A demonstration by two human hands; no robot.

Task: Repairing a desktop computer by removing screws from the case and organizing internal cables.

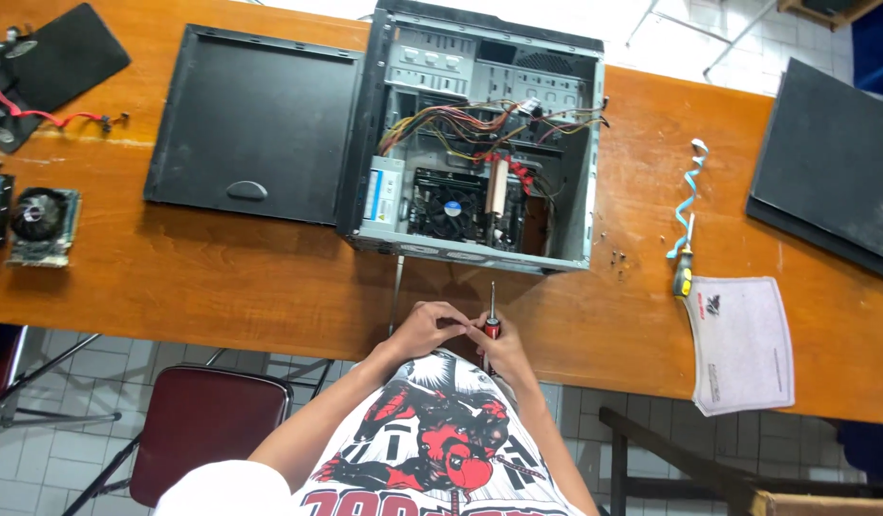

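— Holding what, at the worktop [269,287] edge?
— Right hand [499,346] clenched on a screwdriver [492,320], shaft up; left hand [424,328] closes on its handle too. Stiff and light, I'd judge; the handle gives best purchase. PC case [479,143] lies open just beyond.

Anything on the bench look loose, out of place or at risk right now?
Small dark loose screws lie scattered on the orange wooden table right of the open black computer case, uncontained. A yellow-handled screwdriver lies near them.
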